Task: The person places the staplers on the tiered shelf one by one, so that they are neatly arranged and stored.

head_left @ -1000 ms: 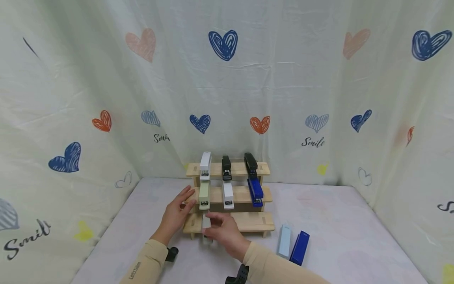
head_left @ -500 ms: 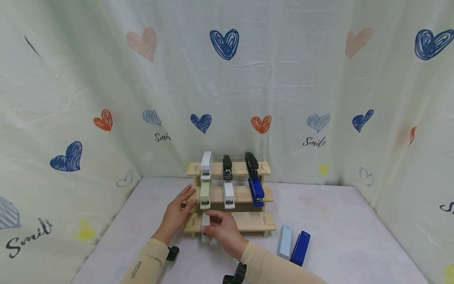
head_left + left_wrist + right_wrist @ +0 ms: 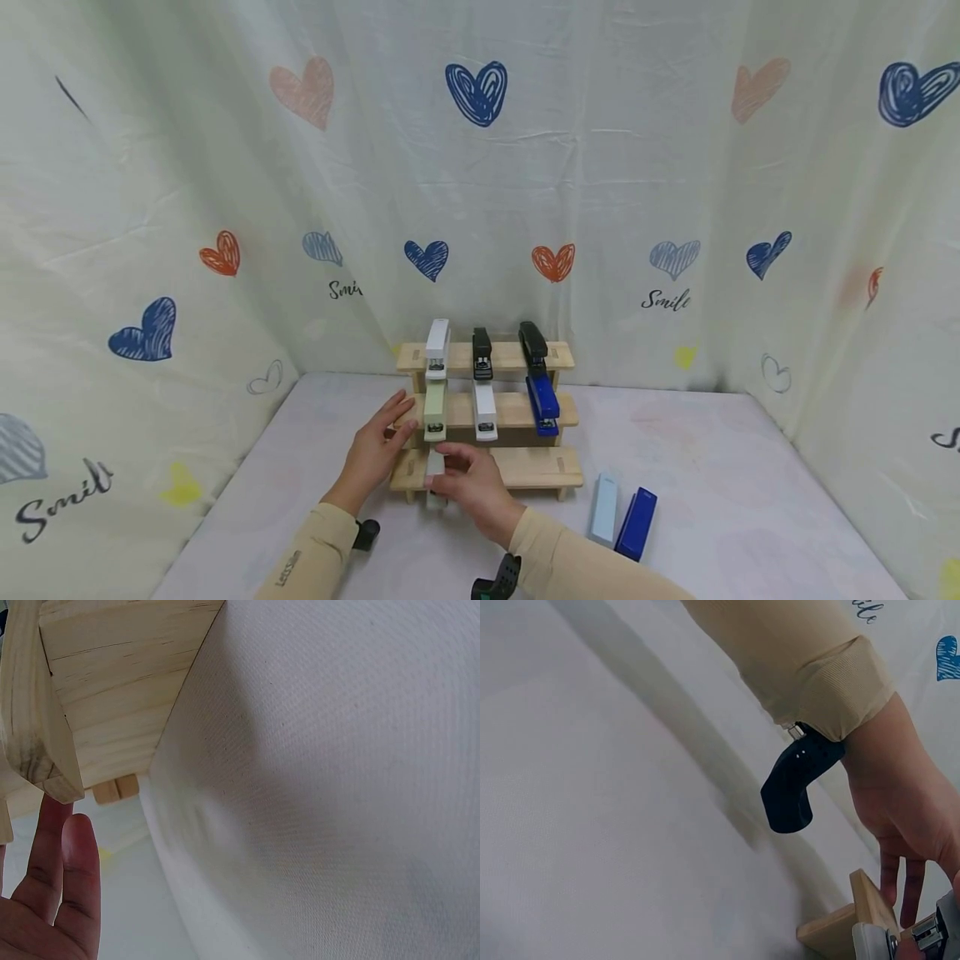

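Note:
A wooden three-tier rack (image 3: 536, 468) stands on the table with staplers on its tiers. On the left of its bottom tier is a pale grey stapler (image 3: 435, 465), which my right hand (image 3: 480, 492) pinches between thumb and fingers. The right wrist view shows this stapler (image 3: 946, 911) partly, at the lower right corner. My left hand (image 3: 371, 448) touches the left end of the middle tier with extended fingers. In the left wrist view, its fingers (image 3: 81, 877) reach up to the end of a wooden board (image 3: 45, 742).
The top tier bears a white stapler (image 3: 437, 346), a small black one (image 3: 482, 354) and a long black one (image 3: 533, 343). On the middle tier are green (image 3: 435, 408), white (image 3: 485, 408) and blue (image 3: 542, 404) staplers. Light blue (image 3: 603, 508) and dark blue (image 3: 636, 523) staplers lie right of the rack.
The right hand and the pale grey stapler have shifted very slightly. The left hand keeps its place on the rack, and the head view has moved a little.

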A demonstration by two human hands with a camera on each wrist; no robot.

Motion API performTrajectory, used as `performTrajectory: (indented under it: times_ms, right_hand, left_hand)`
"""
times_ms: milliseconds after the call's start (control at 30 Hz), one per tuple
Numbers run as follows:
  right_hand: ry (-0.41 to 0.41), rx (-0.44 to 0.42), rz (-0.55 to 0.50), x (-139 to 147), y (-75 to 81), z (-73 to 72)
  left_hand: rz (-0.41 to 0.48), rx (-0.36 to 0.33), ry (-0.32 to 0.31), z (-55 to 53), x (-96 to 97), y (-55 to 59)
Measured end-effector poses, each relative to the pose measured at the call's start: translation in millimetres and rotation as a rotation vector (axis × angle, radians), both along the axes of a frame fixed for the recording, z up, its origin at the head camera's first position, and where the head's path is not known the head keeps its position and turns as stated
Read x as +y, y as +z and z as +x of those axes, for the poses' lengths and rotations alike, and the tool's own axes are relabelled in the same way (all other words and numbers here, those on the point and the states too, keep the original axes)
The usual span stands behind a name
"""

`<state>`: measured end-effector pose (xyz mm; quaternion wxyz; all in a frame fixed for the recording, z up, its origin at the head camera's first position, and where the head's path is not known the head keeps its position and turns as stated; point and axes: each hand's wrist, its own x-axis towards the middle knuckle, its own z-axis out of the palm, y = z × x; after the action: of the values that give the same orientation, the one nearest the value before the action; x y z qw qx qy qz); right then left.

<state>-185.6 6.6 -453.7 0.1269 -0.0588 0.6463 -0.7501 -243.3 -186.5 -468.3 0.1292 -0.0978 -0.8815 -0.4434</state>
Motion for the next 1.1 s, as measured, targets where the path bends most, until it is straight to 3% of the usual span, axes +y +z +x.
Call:
performTrajectory:
  times_ms: [767, 1100]
  right_hand:
    - [0.011, -0.032, 0.01, -0.5, 1.7, -2.3]
    - [0.028, -0.024, 0.021, 4.8, 5.1, -0.3]
  left_hand:
    - [0.003, -0.015, 0.014, 0.2, 1.2, 0.2]
    - [-0.003, 0.016, 0.018, 0.5, 1.6, -1.0]
